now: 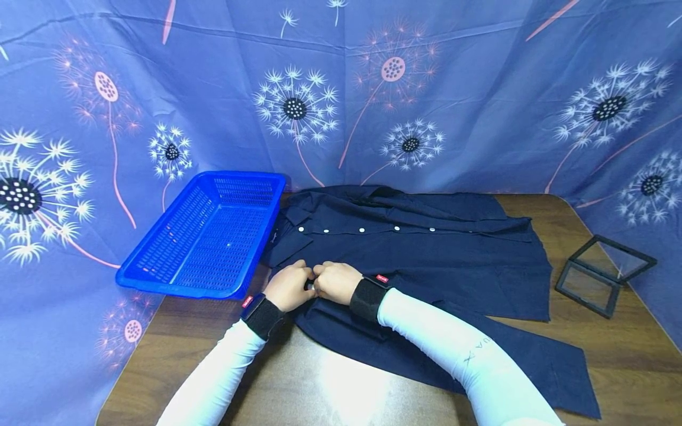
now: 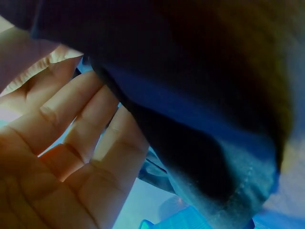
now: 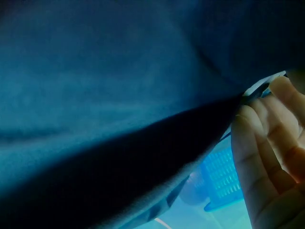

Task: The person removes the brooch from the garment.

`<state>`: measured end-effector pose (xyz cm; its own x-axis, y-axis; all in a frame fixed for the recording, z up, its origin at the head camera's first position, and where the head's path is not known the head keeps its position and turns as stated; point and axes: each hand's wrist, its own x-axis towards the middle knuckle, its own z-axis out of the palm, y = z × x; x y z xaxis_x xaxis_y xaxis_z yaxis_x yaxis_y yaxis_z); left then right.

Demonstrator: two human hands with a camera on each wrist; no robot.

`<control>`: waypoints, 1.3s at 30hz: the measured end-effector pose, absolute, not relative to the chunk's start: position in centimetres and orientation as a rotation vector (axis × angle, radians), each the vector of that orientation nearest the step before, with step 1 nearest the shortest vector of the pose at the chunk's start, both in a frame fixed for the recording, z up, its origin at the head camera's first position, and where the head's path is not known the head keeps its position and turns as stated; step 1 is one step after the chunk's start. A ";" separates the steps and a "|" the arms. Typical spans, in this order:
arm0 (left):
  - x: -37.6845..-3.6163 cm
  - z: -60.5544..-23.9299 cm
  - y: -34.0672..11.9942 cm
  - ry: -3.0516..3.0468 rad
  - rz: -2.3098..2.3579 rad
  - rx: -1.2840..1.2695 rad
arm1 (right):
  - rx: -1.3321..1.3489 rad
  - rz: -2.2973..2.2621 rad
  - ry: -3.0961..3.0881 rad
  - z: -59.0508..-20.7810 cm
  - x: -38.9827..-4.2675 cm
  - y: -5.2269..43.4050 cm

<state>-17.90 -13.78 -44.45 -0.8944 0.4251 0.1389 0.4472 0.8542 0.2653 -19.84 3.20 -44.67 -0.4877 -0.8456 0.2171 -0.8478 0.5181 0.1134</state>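
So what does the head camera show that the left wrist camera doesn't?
Only the head view shows the whole table, the row of white buttons, the black frames and the right hand meeting the left. Only the left wrist view shows the left hand's palm and fingers beneath the cloth. Both show the navy shirt and blue basket.

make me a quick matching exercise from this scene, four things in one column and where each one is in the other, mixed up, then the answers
Things:
1. blue basket
2. dark shirt
3. black frames
4. both hands: left hand, right hand

Places:
A. at the table's right edge
B. spread across the middle of the table
C. together on the shirt's near left part
D. at the table's left edge, beside the shirt

Pairs: 1-D, 2-B, 3-A, 4-C
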 end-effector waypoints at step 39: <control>-18.1 -44.4 -13.8 -2.955 -0.443 -0.705 | 1.430 0.133 -2.553 -44.7 -19.8 3.4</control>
<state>-18.06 -13.75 -44.38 -0.8922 0.4310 0.1347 0.4516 0.8531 0.2612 -19.80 3.37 -44.66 -0.5064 -0.8317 0.2275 -0.8509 0.5248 0.0247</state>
